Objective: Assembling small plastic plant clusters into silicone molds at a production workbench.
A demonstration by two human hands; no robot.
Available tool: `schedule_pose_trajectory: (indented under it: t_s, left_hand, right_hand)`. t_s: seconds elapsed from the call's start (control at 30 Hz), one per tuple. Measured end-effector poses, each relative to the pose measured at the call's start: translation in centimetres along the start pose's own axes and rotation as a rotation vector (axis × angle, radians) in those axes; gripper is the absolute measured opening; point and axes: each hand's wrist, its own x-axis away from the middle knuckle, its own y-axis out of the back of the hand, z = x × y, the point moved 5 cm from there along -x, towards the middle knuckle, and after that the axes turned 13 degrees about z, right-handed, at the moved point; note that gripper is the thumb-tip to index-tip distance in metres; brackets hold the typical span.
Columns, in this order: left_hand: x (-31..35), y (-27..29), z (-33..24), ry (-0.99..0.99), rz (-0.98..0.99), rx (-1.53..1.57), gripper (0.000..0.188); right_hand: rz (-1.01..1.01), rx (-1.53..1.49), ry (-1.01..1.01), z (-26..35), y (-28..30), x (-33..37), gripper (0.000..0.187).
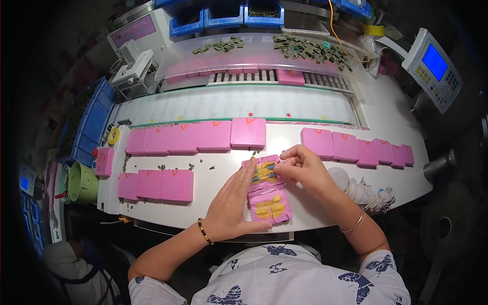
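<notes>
A pink two-part block mould (270,189) lies unfolded in front of me, its halves hinged at the middle and yellow inside. Slim dark-blue pieces (263,172) rest in the cavities of the far half. Along the mould's left side my left hand (233,204) lies with fingers straight, its thumb stretched apart across the near edge. My right hand (304,169) is over the far half's right edge, thumb and forefinger pinched together. Whatever is between those fingertips is too small to make out.
Closed pink blocks stand in a far-left row (183,137), a near-left group (162,184) and a right row (351,147). A bunched white cloth (363,189) lies beside my right forearm. Green pieces (310,49) cover a clear shelf; a keypad display (433,68) stands right.
</notes>
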Motion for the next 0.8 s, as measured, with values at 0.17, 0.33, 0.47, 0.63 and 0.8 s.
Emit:
schedule_pose_trajectory:
  t_s: [0.17, 0.33, 0.47, 0.63, 0.8]
  left_hand:
    - [0.1, -0.1, -0.3, -0.086, -0.018, -0.01, 0.127]
    - [0.2, -0.2, -0.2, -0.103, -0.037, -0.028, 0.132]
    - [0.3, -0.4, -0.1, -0.135, -0.049, -0.019, 0.132]
    - [0.3, -0.1, -0.4, -0.153, -0.058, -0.003, 0.13]
    - [0.4, 0.1, -0.2, -0.156, -0.034, 0.262, 0.128]
  right_hand:
    - [0.103, 0.149, -0.148, 0.2, 0.3, -0.4, 0.026]
    - [0.159, 0.212, -0.133, 0.0, 0.1, -0.4, 0.02]
    - [0.194, 0.104, -0.008, -0.7, -0.6, 0.1, 0.017]
    - [0.019, 0.145, 0.202, -2.2, -2.3, 0.6, 0.018]
    - [-0.139, 0.371, 0.302, -0.7, -2.6, 1.5, 0.02]
